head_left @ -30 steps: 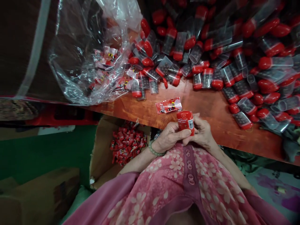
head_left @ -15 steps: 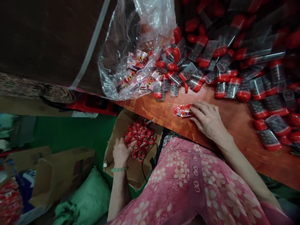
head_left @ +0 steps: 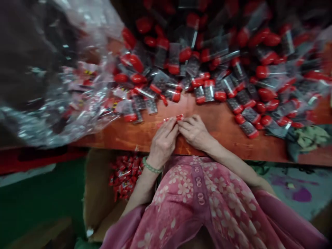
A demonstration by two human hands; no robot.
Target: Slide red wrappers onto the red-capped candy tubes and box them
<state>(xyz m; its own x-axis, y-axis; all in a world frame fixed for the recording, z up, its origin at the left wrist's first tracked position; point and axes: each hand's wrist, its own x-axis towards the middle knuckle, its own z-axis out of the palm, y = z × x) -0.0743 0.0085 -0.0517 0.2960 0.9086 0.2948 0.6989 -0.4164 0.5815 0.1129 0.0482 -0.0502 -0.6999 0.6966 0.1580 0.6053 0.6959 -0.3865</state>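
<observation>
A small red printed packet is at the fingertips of both hands, just above the wooden table. My left hand, closed and wearing a green bead bracelet at the wrist, pinches its near edge. My right hand is also closed, its fingers bunched on the packet's right part and almost touching the left fingertips. Much of the packet is hidden by the fingers. Beyond the hands lie many clear plastic containers with red caps and dark contents.
A clear plastic bag with printed wrappers spreads over the table's left side. Below the edge stands a cardboard box of small red packets. A crumpled greenish cloth lies at the right of the wooden table.
My left hand has come up out of the cardboard box to the table and met my right hand at the red packet. The view has swung to the right.
</observation>
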